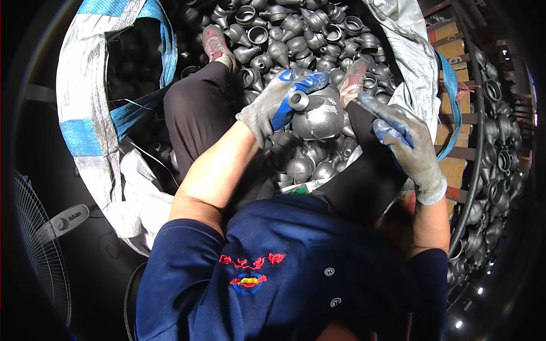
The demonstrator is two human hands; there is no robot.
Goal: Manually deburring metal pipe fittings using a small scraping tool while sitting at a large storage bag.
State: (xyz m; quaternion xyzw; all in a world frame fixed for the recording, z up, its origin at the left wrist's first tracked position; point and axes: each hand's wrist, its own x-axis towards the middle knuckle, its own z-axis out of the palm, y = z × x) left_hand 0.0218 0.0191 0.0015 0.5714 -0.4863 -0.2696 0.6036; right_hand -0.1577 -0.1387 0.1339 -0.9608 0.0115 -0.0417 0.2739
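My left hand [274, 106], in a grey knit glove with blue coating, grips a dark grey, rounded metal casting [319, 120]. The casting has a short round neck with a hole, turned toward me, and light scuffs on its upper side. My right hand [402, 136], gloved the same way, is raised over my right thigh, apart from the casting. Its fingers are stretched out and I see nothing held in them. Under and beyond my hands lies a heap of similar grey castings [278, 52], several with open round collars and tapered necks.
My legs and pink-red shoes [215, 43] rest among the castings inside a large white woven sack [85, 74] with blue straps [452, 96]. A fan [42, 244] stands at the lower left. Wooden slats [454, 136] and more piled castings [496, 187] are at the right.
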